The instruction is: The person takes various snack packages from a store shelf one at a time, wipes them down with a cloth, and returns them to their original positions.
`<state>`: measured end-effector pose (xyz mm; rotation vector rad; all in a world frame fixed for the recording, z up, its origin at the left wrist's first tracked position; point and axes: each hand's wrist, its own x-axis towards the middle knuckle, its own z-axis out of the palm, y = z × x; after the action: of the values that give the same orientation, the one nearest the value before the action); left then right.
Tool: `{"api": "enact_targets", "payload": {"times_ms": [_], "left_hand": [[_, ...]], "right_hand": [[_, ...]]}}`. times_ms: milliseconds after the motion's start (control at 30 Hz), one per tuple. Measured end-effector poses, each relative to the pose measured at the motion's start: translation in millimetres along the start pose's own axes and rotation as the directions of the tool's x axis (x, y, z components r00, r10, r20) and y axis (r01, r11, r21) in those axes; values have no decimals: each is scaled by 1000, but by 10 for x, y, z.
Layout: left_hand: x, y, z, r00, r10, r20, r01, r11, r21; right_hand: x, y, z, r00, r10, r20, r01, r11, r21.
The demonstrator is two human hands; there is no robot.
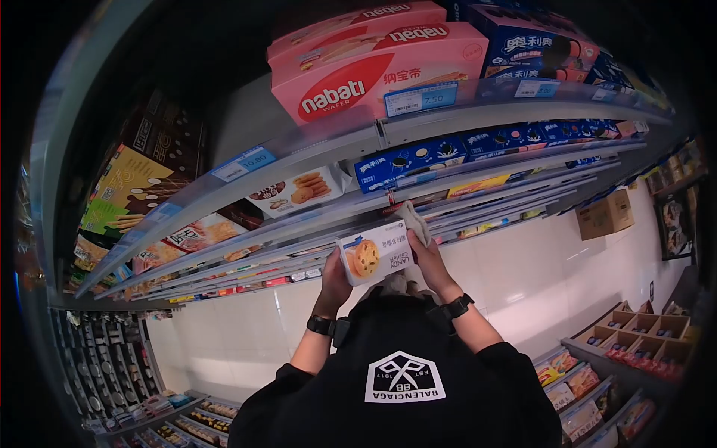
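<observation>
A white cookie box (376, 254) with a picture of a chocolate chip cookie is held up in front of my chest, its lettering upside down in this view. My left hand (337, 276) grips its left end, thumb along the edge. At the right end is my right hand (431, 266), closed round a greyish-white cloth (415, 222) that sticks up past the box's corner. The cloth lies right against that edge. Both hands are just in front of the shelf edges, below a row of blue biscuit boxes (409, 162).
Tiered store shelves (314, 142) with clear price strips curve across the front. Pink wafer boxes (373, 63) stand on top, a packet of cookies (299, 188) lower down. A cardboard box (605, 214) sits on the pale floor (515, 276) at right. Snack racks (575, 388) are behind.
</observation>
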<state>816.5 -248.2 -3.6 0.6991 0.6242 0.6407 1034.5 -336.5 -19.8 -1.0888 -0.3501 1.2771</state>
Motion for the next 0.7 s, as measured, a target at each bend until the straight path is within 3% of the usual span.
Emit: {"api": "enact_targets", "payload": {"times_ms": [67, 133, 200, 267, 300, 367, 400, 467, 500, 533, 600, 667, 700], "left_hand": [[59, -29, -97, 1000, -14, -14, 13, 998, -67], [115, -15, -135, 986, 169, -6, -157, 927, 339], [202, 13, -244, 988, 143, -53, -117, 933, 341], [260, 69, -316, 988, 154, -6, -125, 824, 553], [276, 123, -264, 984, 179, 1, -157, 858, 489], [343, 201, -371, 982, 186, -11, -152, 831, 535], [370, 242, -450, 979, 202, -24, -151, 801, 579], [422, 294, -607, 970, 244, -21, -190, 805, 562], [434, 349, -664, 977, 213, -20, -169, 823, 542], [455, 385, -709, 983, 184, -17, -148, 841, 521], [509, 417, -777, 985, 170, -9, -140, 841, 523], [567, 462, -848, 998, 60, 7, -53, 813, 580], [594, 453, -912, 998, 56, 14, -53, 815, 577]], "right_hand": [[81, -6, -2, 998, 63, -2, -63, 998, -14], [191, 55, -18, 998, 64, -7, -64, 997, -42], [313, 128, -25, 998, 62, -14, -63, 996, -67], [446, 198, -47, 992, -115, 59, 123, 982, -144], [501, 204, -84, 992, -116, 53, 123, 982, -142], [601, 176, -215, 963, -244, 111, 268, 870, -414], [589, 77, -230, 964, -246, 102, 266, 870, -415], [523, -224, -226, 978, -209, 19, 175, 761, -624], [567, -261, -282, 948, -315, 37, 258, 699, -667], [578, -310, -355, 948, -318, 31, 256, 698, -669], [587, -459, -455, 722, -595, 354, 495, 85, -865], [655, -555, -500, 747, -552, 370, 485, 72, -872], [654, -624, -490, 773, -485, 408, 464, -5, -886]]}}
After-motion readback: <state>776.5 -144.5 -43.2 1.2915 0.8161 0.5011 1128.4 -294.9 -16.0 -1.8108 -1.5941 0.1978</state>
